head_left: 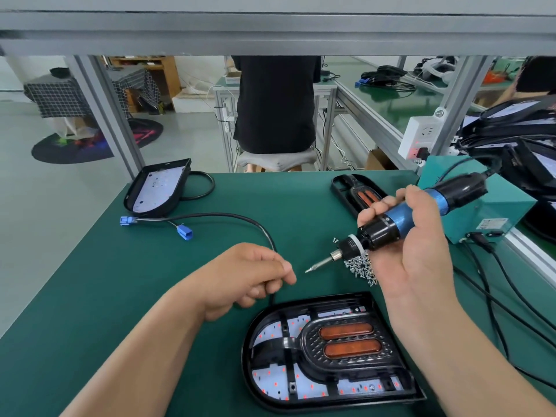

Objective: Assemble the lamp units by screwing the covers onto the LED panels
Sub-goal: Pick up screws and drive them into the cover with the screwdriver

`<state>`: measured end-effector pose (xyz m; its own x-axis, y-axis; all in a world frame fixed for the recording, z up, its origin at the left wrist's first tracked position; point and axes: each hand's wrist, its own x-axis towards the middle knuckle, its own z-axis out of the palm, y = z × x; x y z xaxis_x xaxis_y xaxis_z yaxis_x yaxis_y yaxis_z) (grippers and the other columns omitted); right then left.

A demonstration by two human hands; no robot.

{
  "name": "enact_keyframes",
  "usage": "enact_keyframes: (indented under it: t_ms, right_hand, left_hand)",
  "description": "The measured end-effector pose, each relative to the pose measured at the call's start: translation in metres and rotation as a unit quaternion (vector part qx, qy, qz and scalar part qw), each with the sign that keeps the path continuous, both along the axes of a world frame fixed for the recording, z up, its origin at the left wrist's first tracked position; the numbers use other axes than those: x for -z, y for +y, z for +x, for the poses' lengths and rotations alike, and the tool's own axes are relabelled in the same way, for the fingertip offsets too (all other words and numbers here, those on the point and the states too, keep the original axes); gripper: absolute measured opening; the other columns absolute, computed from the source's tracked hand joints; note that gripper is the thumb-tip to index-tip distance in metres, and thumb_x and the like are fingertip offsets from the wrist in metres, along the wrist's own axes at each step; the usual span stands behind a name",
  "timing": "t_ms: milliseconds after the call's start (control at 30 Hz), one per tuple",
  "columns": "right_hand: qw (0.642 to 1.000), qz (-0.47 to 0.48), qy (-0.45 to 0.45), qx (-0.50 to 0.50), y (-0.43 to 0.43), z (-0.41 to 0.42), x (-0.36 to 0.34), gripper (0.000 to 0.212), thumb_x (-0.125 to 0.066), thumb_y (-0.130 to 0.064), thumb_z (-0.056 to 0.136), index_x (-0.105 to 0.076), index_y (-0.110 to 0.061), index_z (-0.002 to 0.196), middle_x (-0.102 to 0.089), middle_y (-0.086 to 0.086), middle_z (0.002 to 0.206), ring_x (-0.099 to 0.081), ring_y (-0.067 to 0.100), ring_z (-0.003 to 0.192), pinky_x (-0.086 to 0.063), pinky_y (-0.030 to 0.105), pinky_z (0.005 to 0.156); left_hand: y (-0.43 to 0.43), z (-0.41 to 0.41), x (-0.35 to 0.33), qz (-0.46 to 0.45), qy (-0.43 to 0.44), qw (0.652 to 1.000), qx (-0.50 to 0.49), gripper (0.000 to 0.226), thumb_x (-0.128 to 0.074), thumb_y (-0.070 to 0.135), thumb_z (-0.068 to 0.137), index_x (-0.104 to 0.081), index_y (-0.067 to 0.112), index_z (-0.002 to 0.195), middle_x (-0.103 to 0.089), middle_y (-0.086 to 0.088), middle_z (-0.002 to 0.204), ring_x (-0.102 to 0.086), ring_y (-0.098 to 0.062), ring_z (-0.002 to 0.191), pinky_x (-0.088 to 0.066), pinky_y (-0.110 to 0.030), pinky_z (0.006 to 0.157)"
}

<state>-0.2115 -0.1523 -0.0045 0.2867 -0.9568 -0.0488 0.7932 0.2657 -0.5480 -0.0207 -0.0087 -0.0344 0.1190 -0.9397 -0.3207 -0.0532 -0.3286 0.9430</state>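
The lamp (328, 356) lies at the near edge of the mat (90, 281), right under the person. Its black cover (313, 341), with two orange lenses, is seated on the LED panel (270, 377), whose white board shows through the openings. Flat and close like this, it gives the tool a straight drop to the screw holes.

Just above it the left hand (252, 278) hangs with fingers curled and thumb pressed to forefinger, the way one pinches a screw (whether one is in there is too small to tell). The right hand (418, 245) has its fingers wrapped round the screwdriver (391, 224). The tool is slanted with its bit aimed at the left fingertips, likely so a screw can be set on the tip. The screws (362, 267) sit in a heap beside the right palm, handy to both hands.

The lamp's cable (240, 219) arcs away to blue plugs (185, 231). Farther out, a spare cover (358, 194) lies far right and a bare panel (158, 189) far left, probably next in line. The screwdriver's cord leads toward a teal box (481, 206).
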Motion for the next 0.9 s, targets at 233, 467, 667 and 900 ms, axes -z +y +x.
enact_keyframes:
  t_ms: [233,467,667,900]
  right_hand:
    - [0.986,-0.130,0.030,-0.095,0.025,0.005,-0.007,0.012,-0.063,-0.015,0.096,-0.059,-0.016,0.107,-0.055,0.002,0.083,-0.055,0.017,0.069,-0.054,0.033,0.070]
    - [0.964,-0.210,0.081,-0.142,0.042,0.011,-0.010,0.023,-0.057,-0.011,0.093,-0.053,-0.014,0.116,-0.052,0.003,0.079,-0.053,0.019,0.069,-0.052,0.034,0.068]
    - [0.951,-0.249,0.097,-0.152,0.050,0.015,-0.012,0.041,-0.068,-0.017,0.081,-0.053,-0.012,0.119,-0.050,0.006,0.079,-0.052,0.020,0.069,-0.052,0.035,0.068]
    - [0.941,-0.275,0.116,-0.156,0.053,0.018,-0.010,0.041,-0.068,-0.017,0.081,-0.053,-0.011,0.118,-0.048,0.007,0.078,-0.052,0.023,0.070,-0.052,0.038,0.070]
  left_hand:
    - [0.012,0.004,-0.007,0.044,-0.085,0.990,0.108,0.012,-0.069,0.027,0.090,-0.080,0.022,0.086,-0.046,0.009,0.062,-0.027,-0.008,0.050,-0.019,-0.019,0.044]
    - [0.015,0.005,-0.006,0.027,-0.098,0.988,0.112,0.013,-0.076,0.028,0.087,-0.082,0.017,0.089,-0.037,0.007,0.057,-0.027,-0.011,0.051,-0.020,-0.021,0.045]
    - [0.014,0.005,-0.006,0.017,-0.104,0.988,0.111,0.009,-0.075,0.022,0.092,-0.081,0.017,0.088,-0.038,0.007,0.056,-0.028,-0.011,0.051,-0.019,-0.024,0.047]
    - [0.014,0.005,-0.006,0.018,-0.122,0.986,0.115,0.012,-0.075,0.030,0.087,-0.081,0.019,0.088,-0.039,0.008,0.056,-0.031,-0.010,0.051,-0.023,-0.023,0.047]
